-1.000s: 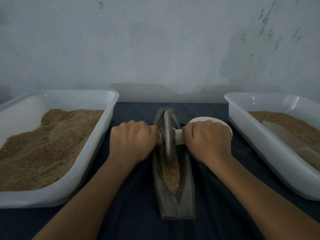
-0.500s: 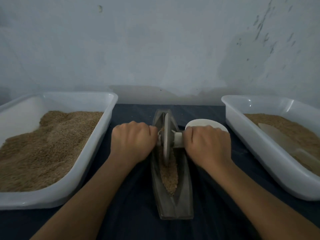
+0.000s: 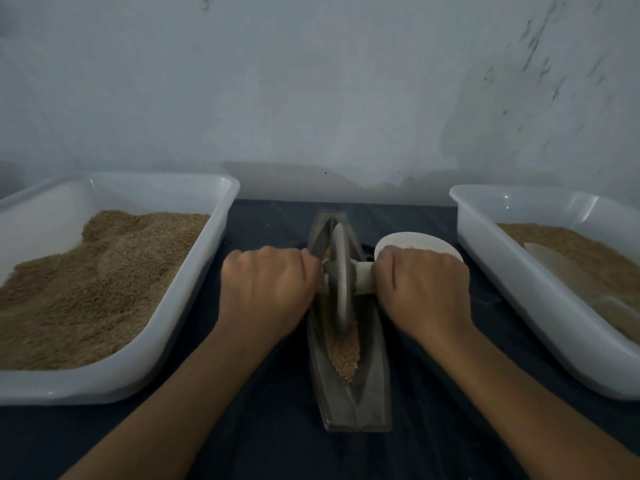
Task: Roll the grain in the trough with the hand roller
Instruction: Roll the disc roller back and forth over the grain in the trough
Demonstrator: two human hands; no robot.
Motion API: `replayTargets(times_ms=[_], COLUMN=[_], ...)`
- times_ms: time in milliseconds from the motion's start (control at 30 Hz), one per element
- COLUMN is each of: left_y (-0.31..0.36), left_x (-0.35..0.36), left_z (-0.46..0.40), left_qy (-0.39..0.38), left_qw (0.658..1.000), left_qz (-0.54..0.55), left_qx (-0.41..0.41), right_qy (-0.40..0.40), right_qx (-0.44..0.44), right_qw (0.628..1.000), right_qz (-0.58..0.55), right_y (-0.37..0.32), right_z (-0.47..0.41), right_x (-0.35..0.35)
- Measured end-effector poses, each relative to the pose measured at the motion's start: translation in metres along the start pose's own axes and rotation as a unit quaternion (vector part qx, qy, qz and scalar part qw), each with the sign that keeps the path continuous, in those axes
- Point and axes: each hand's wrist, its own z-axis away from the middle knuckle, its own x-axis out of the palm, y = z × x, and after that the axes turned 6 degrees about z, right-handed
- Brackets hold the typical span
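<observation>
- Step in hand: the rolling stroke itself. The hand roller [image 3: 341, 277], a grey disc on a pale cross-axle, stood upright on edge in the trough [image 3: 349, 341], roughly at mid-length and toward the far half.
- Left hand [image 3: 268, 289]: closed in a fist on the left end of the axle, fingers curled under and clamped on it; that end of the axle was hidden inside the fist.
- Right hand [image 3: 424, 292]: likewise a fist, fingers clamped on the right end of the axle; a short pale stub of axle showed between this hand and the disc.
- The disc lay between the two fists, just beside each, with both knuckle rows level across the trough.
- Grain [image 3: 343, 351]: a narrow brown bed in the groove of the trough, touching the lower edge of the disc and running on toward the near, pointed end; the near part looked uncrushed, as far as could be judged.
- Next move, as a judgement: a draw toward the body over the near grain, with even downward pressure from both hands so the disc stayed upright and centred in the groove.
- Surroundings: a dark cloth covered the worktop [image 3: 433, 427]; a white tray of grain [image 3: 194, 303] stood to the left, another [image 3: 512, 292] to the right, and a small white bowl [image 3: 415, 239] just beyond the right hand.
</observation>
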Motion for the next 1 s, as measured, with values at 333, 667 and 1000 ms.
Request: replayTargets(times_ms=[333,667,1000], left_y=[0.006,-0.017,0.012], left_x=[-0.004,0.027,-0.016], left_z=[0.008,-0.065,0.023], left_qy=[-0.003,-0.086,0.005], left_qw=[0.999,0.994,0.996], left_qz=[0.002,-0.018,0.028], left_qx=[-0.036,-0.066,-0.081], right_qy=[0.083,-0.112,0.101], right_qx=[-0.006,-0.007,-0.017], right_qw=[0.995,0.993,0.989], right_qz=[-0.051,-0.046,-0.110], right_y=[-0.002,0.008,0.003], right_z=[0.010,-0.068,0.020], right_x=[-0.002,0.032,0.003])
